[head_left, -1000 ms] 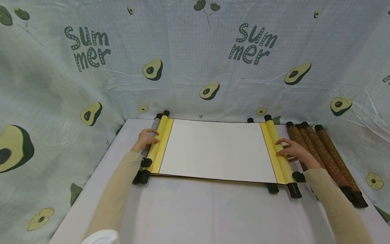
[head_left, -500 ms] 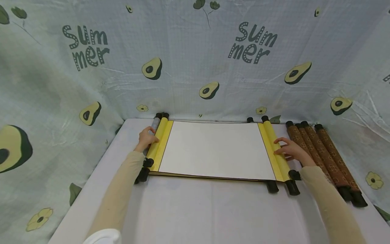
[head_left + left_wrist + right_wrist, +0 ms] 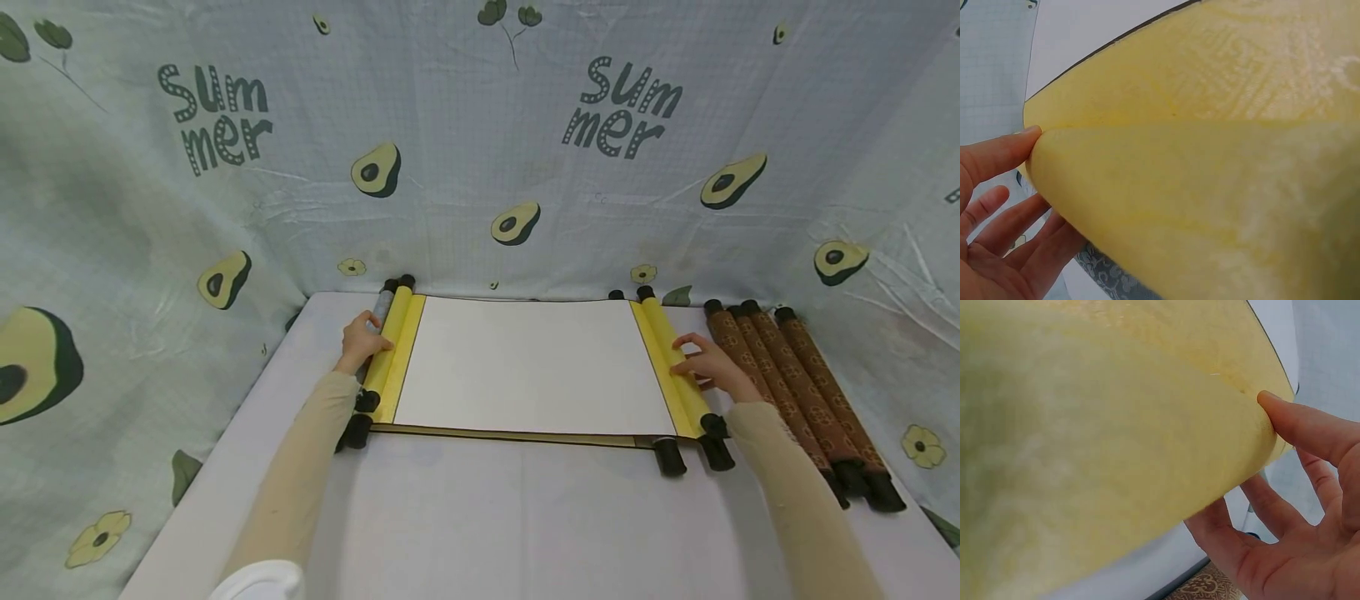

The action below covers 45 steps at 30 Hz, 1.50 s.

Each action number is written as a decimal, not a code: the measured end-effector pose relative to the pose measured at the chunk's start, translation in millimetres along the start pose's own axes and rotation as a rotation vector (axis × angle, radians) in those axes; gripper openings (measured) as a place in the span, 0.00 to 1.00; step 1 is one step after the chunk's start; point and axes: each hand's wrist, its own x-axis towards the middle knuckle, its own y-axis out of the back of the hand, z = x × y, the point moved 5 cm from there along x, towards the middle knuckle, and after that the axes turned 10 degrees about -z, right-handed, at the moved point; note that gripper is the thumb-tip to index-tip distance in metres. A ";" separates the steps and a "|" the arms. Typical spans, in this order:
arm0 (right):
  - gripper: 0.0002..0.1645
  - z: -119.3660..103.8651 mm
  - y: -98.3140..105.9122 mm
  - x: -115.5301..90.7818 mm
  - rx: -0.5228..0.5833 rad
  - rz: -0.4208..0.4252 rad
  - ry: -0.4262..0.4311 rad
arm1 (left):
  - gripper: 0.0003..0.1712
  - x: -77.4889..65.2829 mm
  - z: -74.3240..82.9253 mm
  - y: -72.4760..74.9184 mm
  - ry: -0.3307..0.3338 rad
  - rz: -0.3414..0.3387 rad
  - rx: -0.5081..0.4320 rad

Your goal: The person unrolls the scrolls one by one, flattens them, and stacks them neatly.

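A scroll with a blank white sheet (image 3: 525, 367), yellow borders and black end knobs lies spread from left to right. My left hand (image 3: 363, 342) holds its left yellow roll (image 3: 388, 346) from the outer side. In the left wrist view the thumb lies on top of the yellow roll (image 3: 1147, 181) and the other fingers reach beneath. My right hand (image 3: 712, 368) grips the right yellow roll (image 3: 675, 358) partway along. The right wrist view has the thumb over that roll (image 3: 1147, 437), fingers curled under it. Beneath the sheet shows another layer's edge, with a black knob (image 3: 670, 457) sticking out.
A grey patterned roll (image 3: 382, 307) lies just outside the left yellow roll. Several brown patterned scrolls (image 3: 810, 392) rest side by side along the table's right. The white table (image 3: 517, 525) meets a hanging cloth (image 3: 465, 125) printed with avocados at the back.
The right hand has shifted left with the right yellow roll, and the sheet's front edge has moved back, exposing more of the layer below. The left hand has barely moved.
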 end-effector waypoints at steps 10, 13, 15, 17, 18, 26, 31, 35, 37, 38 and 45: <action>0.33 1.9 -10.2 -3.7 -0.028 0.024 0.016 | 0.21 0.3 0.5 -1.8 -0.014 0.004 0.108; 0.32 2.0 -12.9 -4.3 -0.053 0.032 0.021 | 0.21 0.2 1.0 -3.2 -0.030 -0.015 0.165; 0.33 3.0 -13.8 -4.5 -0.070 0.044 0.021 | 0.21 0.0 2.8 -4.3 -0.043 -0.030 0.218; 0.33 3.5 -13.8 -4.6 -0.087 0.053 0.022 | 0.20 0.0 6.0 -5.8 -0.054 -0.042 0.288; 0.34 3.8 -14.0 -4.8 -0.093 0.055 0.023 | 0.20 0.0 7.7 -7.1 -0.059 -0.055 0.325; 0.34 3.9 -18.9 -10.0 -0.185 0.051 0.040 | 0.13 -0.6 19.3 -21.4 -0.141 -0.127 0.653; 0.35 5.5 -26.2 -17.2 -0.262 0.038 0.050 | 0.12 -10.4 16.7 -27.6 -0.237 -0.156 0.787; 0.35 6.9 -33.3 -27.6 -0.355 0.062 0.087 | 0.11 -28.6 16.2 -30.1 -0.292 -0.214 0.843; 0.34 6.5 -37.7 -34.7 -0.399 0.069 0.103 | 0.14 -40.5 16.2 -30.7 -0.280 -0.253 0.872; 0.34 6.2 -40.3 -38.6 -0.421 0.073 0.110 | 0.17 -45.9 15.3 -31.2 -0.271 -0.270 0.895; 0.34 6.7 -56.2 -61.7 -0.540 0.090 0.150 | 0.28 -72.6 7.8 -31.1 -0.229 -0.346 0.918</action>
